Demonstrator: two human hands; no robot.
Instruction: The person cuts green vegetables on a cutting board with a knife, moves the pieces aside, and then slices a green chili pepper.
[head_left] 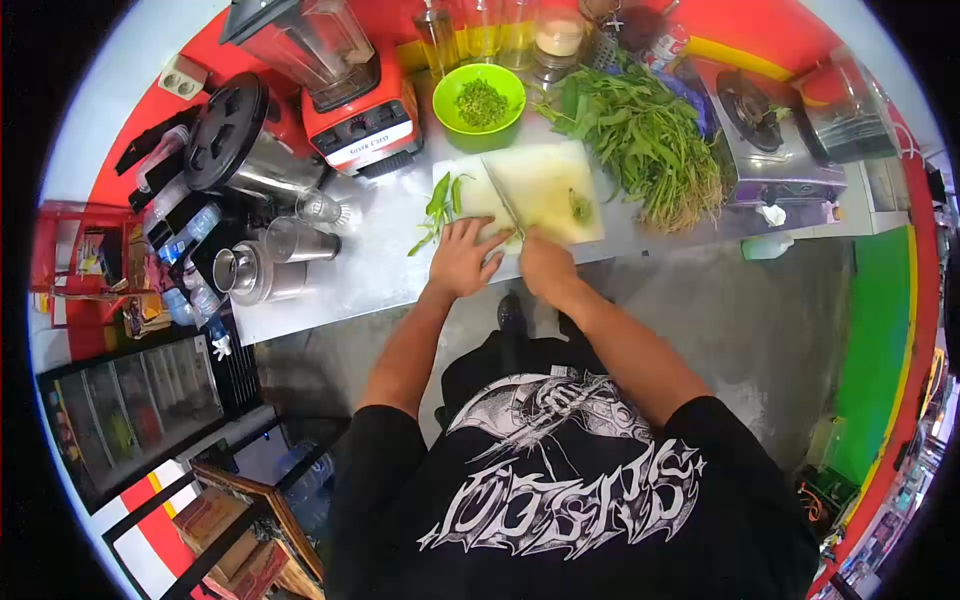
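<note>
My right hand (pixel 548 268) is closed around the handle of a kitchen knife (pixel 498 190), whose blade points away across the white cutting board (pixel 560 160). Left of the blade, my left hand (pixel 464 256) lies at the board's near edge with its fingers spread and the index fingertip close to the knife. A bit of green shows by that fingertip, too small to make out. Whole green chillies (pixel 438 205) lie by the board's left side, near my left hand. On the right part of the board sits a small pile of chopped green pieces (pixel 580 207).
Behind the board stands a lime-green bowl (pixel 447 122) holding chopped greens. A large bunch of leafy greens with roots (pixel 645 140) lies right, beside a gas stove (pixel 750 170). A red blender (pixel 365 135) and metal cups (pixel 300 240) stand left. The metal table's edge (pixel 350 305) runs before me.
</note>
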